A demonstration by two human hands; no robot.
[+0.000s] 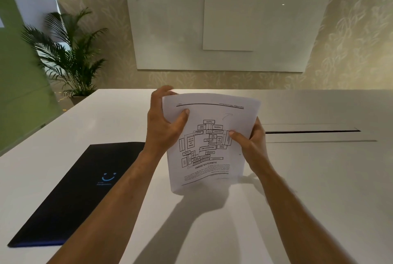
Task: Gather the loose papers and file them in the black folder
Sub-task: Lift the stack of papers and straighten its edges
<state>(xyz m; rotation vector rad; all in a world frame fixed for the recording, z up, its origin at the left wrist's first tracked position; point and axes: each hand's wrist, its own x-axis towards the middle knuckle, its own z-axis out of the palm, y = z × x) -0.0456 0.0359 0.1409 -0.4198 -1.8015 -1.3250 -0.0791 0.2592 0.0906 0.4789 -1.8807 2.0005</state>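
Head view: left hand (164,127) and right hand (253,143) pinch the paper stack (209,140) upright on the white table (308,178). Black folder (78,191) lies shut, left of it.

Warm, fairly dim indoor light comes from above; small ceiling lamps glint as bright dots on the glossy white wall board (170,29). The smooth white tabletop (308,178) carries soft-edged shadows of the arms and of the held white printed sheets (212,140), falling toward the camera. Daylight shows pale blue at the upper left. The wide lens bends straight lines near the edges. The green potted palm (66,51) and the left margin look smeared; the sheets' small print is unreadable
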